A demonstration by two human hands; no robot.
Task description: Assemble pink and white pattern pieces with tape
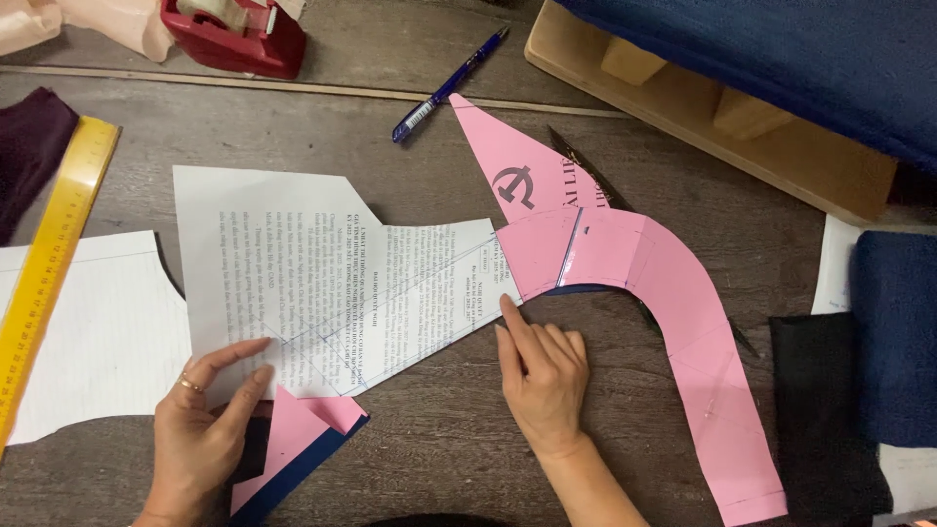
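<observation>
On the wooden table (439, 429), seen from the head camera, a printed paper pattern piece (322, 273) lies flat at centre, its pointed right end overlapping the curved pink paper piece (673, 293) that arcs down toward the right edge. A white paper piece (98, 332) sits at far left, partly under a yellow ruler (49, 263). Dark blue fabric (781, 59) covers the top right corner.

Left hand (200, 429): fingers spread and flat, tips pressing on the lower left edge of the printed paper; nothing gripped. A ring shows on one finger. A small pink-and-blue piece (293, 449) lies just beside this hand, below the printed paper's lower edge.

Right hand (542, 381): fingers extended, close together; the index tip touches the paper's lower right edge near where it meets the pink curve. Nothing gripped.

A red tape dispenser (234, 34) and a blue pen (444, 88) lie well apart, at the top.
</observation>
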